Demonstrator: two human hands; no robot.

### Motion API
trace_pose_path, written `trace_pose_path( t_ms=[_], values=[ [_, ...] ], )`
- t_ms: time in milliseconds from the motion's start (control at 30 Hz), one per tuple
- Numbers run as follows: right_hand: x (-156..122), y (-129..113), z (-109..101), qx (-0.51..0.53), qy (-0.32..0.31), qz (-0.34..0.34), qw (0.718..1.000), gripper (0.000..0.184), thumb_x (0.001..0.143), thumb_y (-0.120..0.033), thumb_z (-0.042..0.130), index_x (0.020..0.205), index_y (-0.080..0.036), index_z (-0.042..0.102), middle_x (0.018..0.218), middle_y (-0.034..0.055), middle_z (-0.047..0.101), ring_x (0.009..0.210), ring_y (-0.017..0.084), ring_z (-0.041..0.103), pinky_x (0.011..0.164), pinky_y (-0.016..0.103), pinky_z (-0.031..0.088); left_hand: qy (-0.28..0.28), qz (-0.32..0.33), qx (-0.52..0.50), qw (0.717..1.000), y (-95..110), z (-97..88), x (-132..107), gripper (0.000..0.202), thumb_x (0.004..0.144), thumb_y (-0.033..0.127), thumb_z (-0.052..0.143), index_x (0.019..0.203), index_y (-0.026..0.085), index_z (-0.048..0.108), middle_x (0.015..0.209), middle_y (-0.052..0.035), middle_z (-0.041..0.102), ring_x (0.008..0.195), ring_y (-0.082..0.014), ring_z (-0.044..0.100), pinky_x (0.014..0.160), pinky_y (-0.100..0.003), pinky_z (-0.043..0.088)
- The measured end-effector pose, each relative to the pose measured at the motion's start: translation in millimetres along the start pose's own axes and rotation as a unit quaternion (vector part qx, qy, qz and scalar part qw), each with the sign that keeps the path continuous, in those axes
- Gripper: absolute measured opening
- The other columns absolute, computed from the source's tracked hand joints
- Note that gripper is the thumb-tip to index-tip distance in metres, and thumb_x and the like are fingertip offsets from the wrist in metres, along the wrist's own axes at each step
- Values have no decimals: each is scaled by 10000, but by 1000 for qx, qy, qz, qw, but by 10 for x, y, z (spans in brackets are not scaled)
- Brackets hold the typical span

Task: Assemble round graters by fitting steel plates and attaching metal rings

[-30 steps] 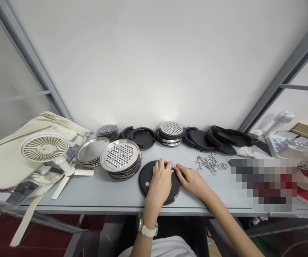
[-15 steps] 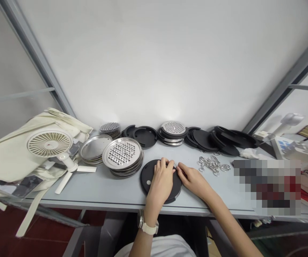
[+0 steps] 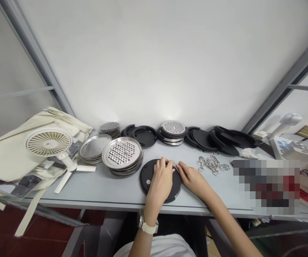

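Note:
A round black disc (image 3: 148, 175) lies flat on the grey table (image 3: 108, 191) just in front of me. My left hand (image 3: 161, 181), with a white watch on the wrist, lies on top of the disc with its fingers curled at the far right rim. My right hand (image 3: 194, 179) meets it there, fingertips pinched at the same spot on the rim. A thin bit of metal shows between the fingertips; I cannot make out what it is. A heap of small metal rings (image 3: 212, 164) lies just right of my right hand.
Stacks of perforated steel discs (image 3: 122, 154) and plain steel plates (image 3: 94, 148) stand to the left. Black discs (image 3: 144, 135) and more stacks (image 3: 172, 131) line the wall. A white fan (image 3: 49, 143) on cloth bags sits far left; clutter fills the right end.
Both hands stay at the disc's rim with hardly any movement. The view has shifted slightly between the earliest frame and now.

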State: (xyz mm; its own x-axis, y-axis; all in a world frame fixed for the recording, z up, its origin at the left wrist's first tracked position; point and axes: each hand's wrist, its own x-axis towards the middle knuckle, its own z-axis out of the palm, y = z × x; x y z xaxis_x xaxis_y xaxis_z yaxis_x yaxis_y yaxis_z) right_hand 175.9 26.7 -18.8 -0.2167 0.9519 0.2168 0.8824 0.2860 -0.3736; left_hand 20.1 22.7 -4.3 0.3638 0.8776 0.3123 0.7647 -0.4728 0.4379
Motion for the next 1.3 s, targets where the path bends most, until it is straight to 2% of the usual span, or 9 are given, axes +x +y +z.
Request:
trace_pose_path(
  t_ms=[633,1133,1300],
  values=[
    [-1,-14,-15,23,-8,-22,999,265,945,-297,307,754,-223,475,634,3,603,556,156,559,545,243,306,-10,0,-2,1000,25,-24,-1,238,952,154,332,1106,232,496,1064,-58,455,963,-215,470,838,-373,413],
    [-13,38,-25,6,16,4,1000,232,958,-312,263,802,-239,418,584,-8,563,534,190,583,529,254,320,2,3,3,1000,15,-9,-18,193,949,158,350,1069,225,487,1053,-50,449,953,-208,472,836,-369,415],
    [2,29,-20,64,36,35,997,240,969,-321,212,928,-227,428,669,22,614,582,202,618,552,255,374,1,-8,-5,1000,12,-19,-18,160,949,186,380,1091,196,454,1052,-61,447,987,-207,470,868,-365,411]
  ],
)
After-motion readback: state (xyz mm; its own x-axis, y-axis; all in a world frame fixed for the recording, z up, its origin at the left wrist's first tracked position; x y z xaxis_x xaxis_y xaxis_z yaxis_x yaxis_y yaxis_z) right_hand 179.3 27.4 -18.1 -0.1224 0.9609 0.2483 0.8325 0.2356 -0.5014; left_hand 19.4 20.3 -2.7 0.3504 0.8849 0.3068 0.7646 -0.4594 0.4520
